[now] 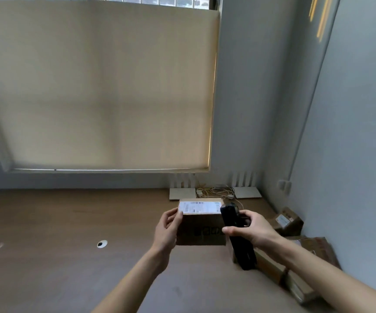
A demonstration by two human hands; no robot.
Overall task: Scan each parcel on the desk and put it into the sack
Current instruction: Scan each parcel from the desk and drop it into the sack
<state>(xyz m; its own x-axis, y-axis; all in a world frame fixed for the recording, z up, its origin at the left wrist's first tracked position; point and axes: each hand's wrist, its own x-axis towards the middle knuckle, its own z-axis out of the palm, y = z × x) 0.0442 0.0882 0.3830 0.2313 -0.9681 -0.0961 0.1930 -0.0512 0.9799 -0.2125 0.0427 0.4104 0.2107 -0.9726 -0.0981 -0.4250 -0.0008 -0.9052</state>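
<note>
my left hand (168,227) holds the cardboard parcel (201,224) by its left end, thumb curled over the top edge and fingers behind the side, so this grip pinches the box. the parcel is raised above the brown counter (69,233), roughly level, its long axis running left to right across my view. its white shipping label (199,207) lies on the top face, facing upward and slightly toward me; a dark printed mark shows on the near side face.

my right hand (249,229) is wrapped around a black handheld scanner (236,233), fingers curled about its body. the scanner's long axis runs steeply, head up and lower end down toward me; its head sits just beside the parcel's right end, near the label.

further parcels: one small box (287,220) near the right wall, and a stack of flatter boxes (295,267) under my right forearm. at the back of the counter, below the drawn window blind (96,86), sit two white routers (181,193) with tangled cables (216,192) between them.
</note>
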